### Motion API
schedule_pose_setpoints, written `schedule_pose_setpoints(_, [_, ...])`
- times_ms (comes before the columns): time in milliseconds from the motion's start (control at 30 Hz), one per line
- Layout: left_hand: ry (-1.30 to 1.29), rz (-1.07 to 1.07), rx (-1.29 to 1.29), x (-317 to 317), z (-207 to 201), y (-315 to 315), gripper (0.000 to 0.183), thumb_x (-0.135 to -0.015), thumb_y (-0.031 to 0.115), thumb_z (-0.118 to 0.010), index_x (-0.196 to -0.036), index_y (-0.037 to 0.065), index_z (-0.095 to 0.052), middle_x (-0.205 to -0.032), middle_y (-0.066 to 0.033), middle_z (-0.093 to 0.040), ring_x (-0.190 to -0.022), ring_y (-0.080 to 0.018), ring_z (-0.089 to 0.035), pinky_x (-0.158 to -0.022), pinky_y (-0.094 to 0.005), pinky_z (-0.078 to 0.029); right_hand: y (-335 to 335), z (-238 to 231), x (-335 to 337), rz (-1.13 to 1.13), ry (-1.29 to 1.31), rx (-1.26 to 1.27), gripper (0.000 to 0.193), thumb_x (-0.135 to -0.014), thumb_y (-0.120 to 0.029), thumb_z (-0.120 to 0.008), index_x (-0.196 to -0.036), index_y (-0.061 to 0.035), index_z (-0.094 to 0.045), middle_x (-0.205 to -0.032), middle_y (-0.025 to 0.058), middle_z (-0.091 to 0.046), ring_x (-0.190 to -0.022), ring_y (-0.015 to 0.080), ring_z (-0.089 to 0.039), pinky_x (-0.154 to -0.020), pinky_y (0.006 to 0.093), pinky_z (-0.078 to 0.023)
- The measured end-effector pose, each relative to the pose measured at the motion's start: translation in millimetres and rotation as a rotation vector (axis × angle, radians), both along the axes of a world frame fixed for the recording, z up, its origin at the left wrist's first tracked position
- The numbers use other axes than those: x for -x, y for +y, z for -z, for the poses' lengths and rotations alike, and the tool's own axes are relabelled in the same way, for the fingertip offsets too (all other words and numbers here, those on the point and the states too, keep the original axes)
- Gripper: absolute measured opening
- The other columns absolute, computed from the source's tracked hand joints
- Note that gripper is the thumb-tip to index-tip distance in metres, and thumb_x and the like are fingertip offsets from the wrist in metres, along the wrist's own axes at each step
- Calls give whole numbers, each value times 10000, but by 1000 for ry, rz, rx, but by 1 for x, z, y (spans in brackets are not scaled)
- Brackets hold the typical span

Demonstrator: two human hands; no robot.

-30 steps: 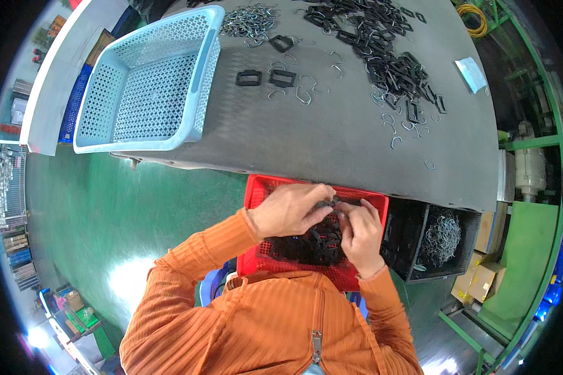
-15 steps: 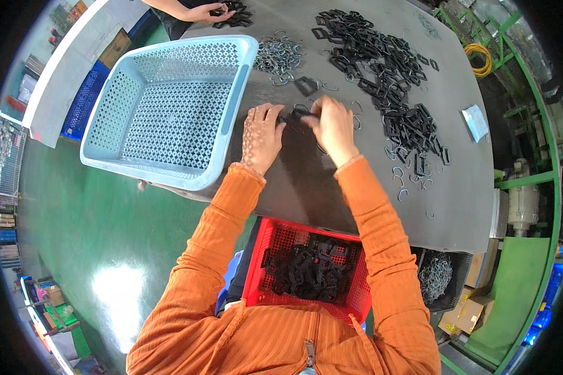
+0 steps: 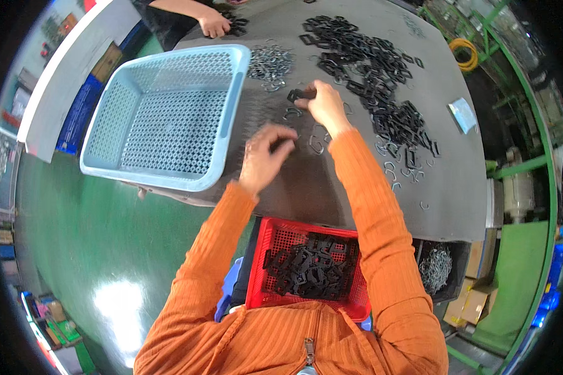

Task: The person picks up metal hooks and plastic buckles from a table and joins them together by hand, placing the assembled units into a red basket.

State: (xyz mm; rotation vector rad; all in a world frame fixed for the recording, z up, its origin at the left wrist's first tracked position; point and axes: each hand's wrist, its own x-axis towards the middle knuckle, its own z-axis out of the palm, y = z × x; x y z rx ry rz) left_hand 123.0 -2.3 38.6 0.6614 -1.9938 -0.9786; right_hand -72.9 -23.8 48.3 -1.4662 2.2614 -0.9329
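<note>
My right hand (image 3: 324, 103) pinches a black rectangular buckle (image 3: 298, 95) just above the grey table, its fingers closed on the edge nearest them. Nearer to me and to the left, my left hand (image 3: 264, 156) is in the air with curved fingers. Motion smears its fingertips, so anything between them cannot be made out. Below the held buckle lie a few loose metal hooks (image 3: 316, 145). Up and to the right spreads a large pile of black buckles (image 3: 381, 78). A heap of small silvery hooks (image 3: 271, 64) is beside the blue basket.
A light blue perforated basket (image 3: 222, 144) stands at the table's left. In front of my body is a red basket (image 3: 256, 275) holding black pieces. A dark bin with wire hooks (image 3: 436, 270) sits below right. Another person's hand (image 3: 214, 25) is at the far left by some black buckles.
My hands have come apart: the left has drawn back toward me, while the right has moved slightly farther away with the buckle. The view has shifted slightly.
</note>
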Motion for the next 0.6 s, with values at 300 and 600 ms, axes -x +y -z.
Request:
schedule_pose_setpoints(300, [-102,489,83,-11,-21,73,218,-761,46,-670,-977,56,-652,-1084,-121,-612,-1115,-297,-541,-970,-402,-416,224,-27,6,-131,-230,63,386,-727,-232,-753,-1019,-32,-600,-1025,139,-613,-997,267,-572,-885,347,-437])
schedule_pose_setpoints(600, [-724,-165,474,88,57,-94,643,-932,472,-419,-1425,82,-287,-1481,-140,-281,-1408,-306,-151,-1111,-532,-158,259,56,60,346,464,-150,731,-888,-488,-505,-1427,-53,-271,-1477,172,-281,-1382,340,-227,-1104,527,-178])
